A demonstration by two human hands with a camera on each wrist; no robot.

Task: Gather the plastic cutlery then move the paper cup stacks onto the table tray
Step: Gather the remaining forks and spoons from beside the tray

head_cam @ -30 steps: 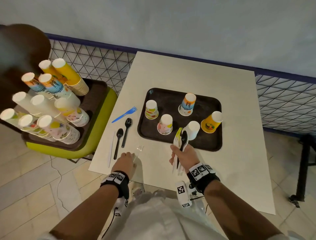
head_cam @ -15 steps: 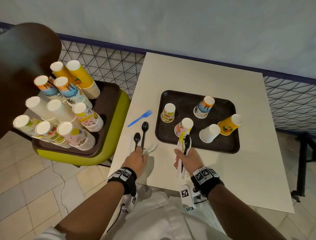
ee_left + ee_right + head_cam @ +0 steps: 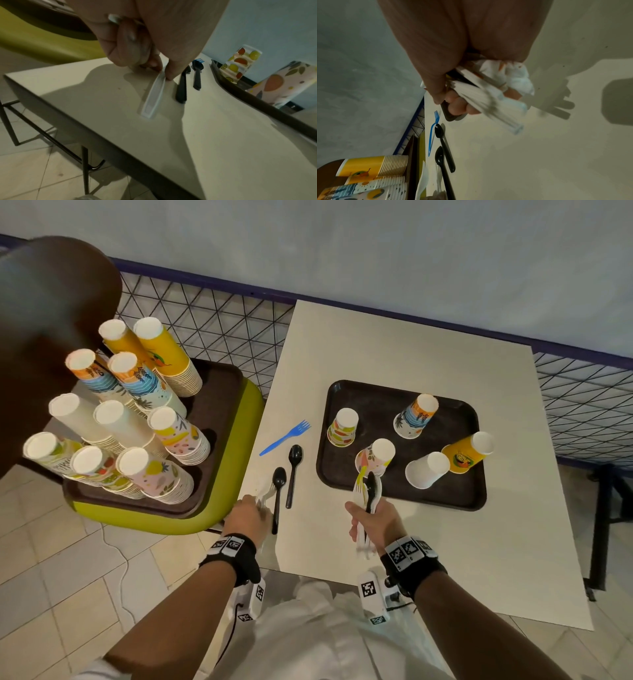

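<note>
My left hand (image 3: 263, 504) is at the table's front left corner, just left of two black spoons (image 3: 278, 494). Its thumb and forefinger pinch a white plastic knife (image 3: 153, 94) whose handle end still touches the tabletop. A white fork (image 3: 265, 494) sticks out from the same hand. A blue fork (image 3: 286, 437) lies beyond the spoons. My right hand (image 3: 363, 520) grips an upright bundle of cutlery (image 3: 368, 491) with white pieces, a yellow fork and a black spoon, in front of the dark table tray (image 3: 342, 481). Tall paper cup stacks (image 3: 137, 412) stand on a second tray at the left.
Several single upturned cups (image 3: 416, 416) stand on the table tray. The cup stacks' tray rests on a yellow-green chair (image 3: 236, 446) close against the table's left edge. A wire mesh fence (image 3: 212, 320) and a wall run behind. A dark round shape (image 3: 51, 337) fills the far left.
My left hand picked up the clear white fork near the front edge, then moved left past the black spoons to the white knife. My right hand kept its bundle in place.
</note>
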